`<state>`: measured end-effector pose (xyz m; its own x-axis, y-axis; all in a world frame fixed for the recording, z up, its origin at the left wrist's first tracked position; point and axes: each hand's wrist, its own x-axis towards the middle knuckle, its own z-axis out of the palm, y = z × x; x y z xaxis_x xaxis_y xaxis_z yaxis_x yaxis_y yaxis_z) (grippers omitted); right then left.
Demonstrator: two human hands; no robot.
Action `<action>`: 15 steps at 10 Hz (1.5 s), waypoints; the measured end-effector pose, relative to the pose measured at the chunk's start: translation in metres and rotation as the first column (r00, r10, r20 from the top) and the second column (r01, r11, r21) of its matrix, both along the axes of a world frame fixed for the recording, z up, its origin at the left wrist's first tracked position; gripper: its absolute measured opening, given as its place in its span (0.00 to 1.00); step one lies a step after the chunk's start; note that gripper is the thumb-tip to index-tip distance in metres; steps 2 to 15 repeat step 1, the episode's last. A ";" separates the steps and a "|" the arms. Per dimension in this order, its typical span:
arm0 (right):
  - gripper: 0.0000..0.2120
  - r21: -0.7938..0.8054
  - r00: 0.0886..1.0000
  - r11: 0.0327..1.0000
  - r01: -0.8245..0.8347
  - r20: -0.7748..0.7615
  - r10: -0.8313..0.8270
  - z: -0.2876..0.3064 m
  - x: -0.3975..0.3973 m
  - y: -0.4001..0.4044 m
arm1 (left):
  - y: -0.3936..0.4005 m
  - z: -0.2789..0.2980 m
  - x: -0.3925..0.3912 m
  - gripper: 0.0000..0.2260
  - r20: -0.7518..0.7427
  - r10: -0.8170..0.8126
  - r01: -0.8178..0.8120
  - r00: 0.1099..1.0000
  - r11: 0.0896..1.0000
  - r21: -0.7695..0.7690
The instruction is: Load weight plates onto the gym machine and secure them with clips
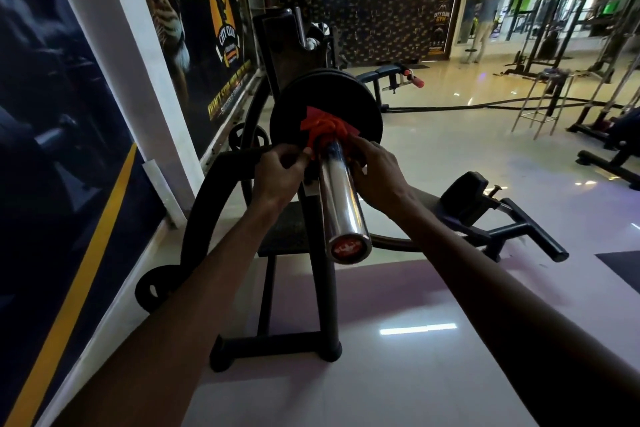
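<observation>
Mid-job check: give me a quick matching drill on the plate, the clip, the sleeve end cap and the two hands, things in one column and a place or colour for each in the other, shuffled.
Things:
1. weight plate
2. clip
3. sleeve end cap
4. left hand

Place or colour:
A. red disc at the near end of the chrome sleeve
B. black, on the sleeve behind the clip
C. left of the sleeve, fingers at the clip
D. red-orange, around the sleeve against the plate

Pairs: 1-B, 2-D, 3-A, 4-C. The right hand mirrors the left on the other side.
</observation>
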<state>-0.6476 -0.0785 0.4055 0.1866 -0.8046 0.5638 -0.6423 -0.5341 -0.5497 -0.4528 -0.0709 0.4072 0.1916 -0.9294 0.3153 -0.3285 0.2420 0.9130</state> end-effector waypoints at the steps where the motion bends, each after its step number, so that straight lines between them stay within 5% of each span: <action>1: 0.25 0.043 0.999 0.999 -0.003 0.043 0.002 -0.020 0.001 0.015 | 0.015 -0.018 0.004 0.13 0.114 0.015 -0.009 0.993 0.998 -0.055; 15: 0.25 0.043 0.999 0.999 -0.003 0.043 0.002 -0.020 0.001 0.015 | 0.015 -0.018 0.004 0.13 0.114 0.015 -0.009 0.993 0.998 -0.055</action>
